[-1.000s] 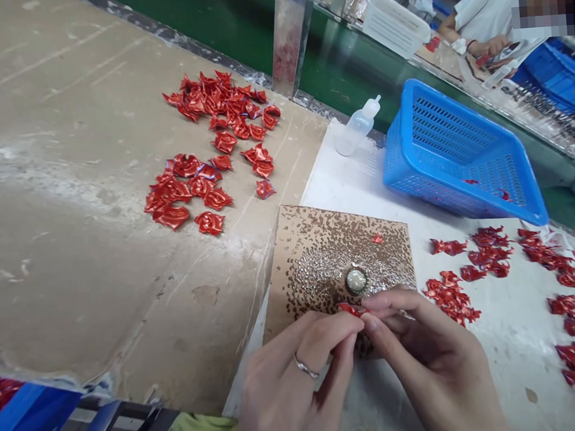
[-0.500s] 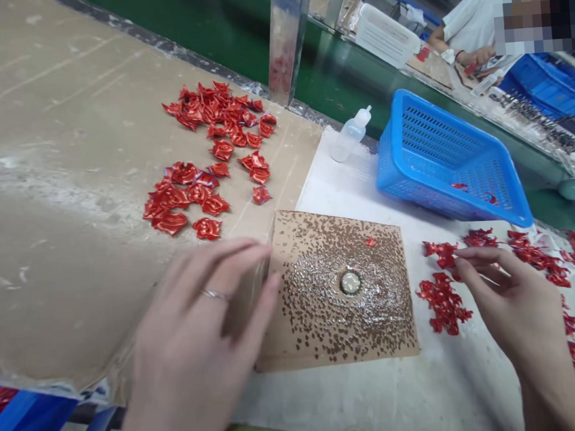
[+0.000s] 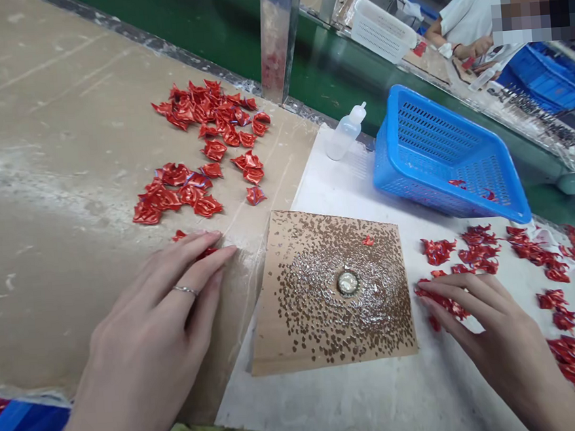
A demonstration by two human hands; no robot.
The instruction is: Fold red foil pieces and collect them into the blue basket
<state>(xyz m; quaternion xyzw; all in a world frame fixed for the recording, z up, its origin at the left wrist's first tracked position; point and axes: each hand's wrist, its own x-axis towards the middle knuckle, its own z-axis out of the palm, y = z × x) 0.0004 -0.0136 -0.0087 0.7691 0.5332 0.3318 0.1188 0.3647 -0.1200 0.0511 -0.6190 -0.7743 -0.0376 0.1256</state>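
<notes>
My left hand [image 3: 152, 330] lies flat on the brown table, fingers stretched out, its fingertips resting on a folded red foil piece [image 3: 180, 236] just below the pile of finished red pieces [image 3: 199, 149]. My right hand [image 3: 492, 332] rests with spread fingers over the loose red foil scraps [image 3: 446, 299] on the white sheet. Between the hands sits a brown cardboard pad [image 3: 332, 291] speckled with glue drops, with a small round glue cap [image 3: 347, 282] at its centre.
A blue plastic basket [image 3: 441, 159] stands behind the scraps, with a small white squeeze bottle [image 3: 343, 133] to its left. A metal post [image 3: 275, 39] rises at the table's far edge. Another person in a white shirt [image 3: 470, 12] works across the green belt.
My hands parted from the pad's front edge. The left went out to the table and set the folded red piece down; the right moved over to the loose scraps.
</notes>
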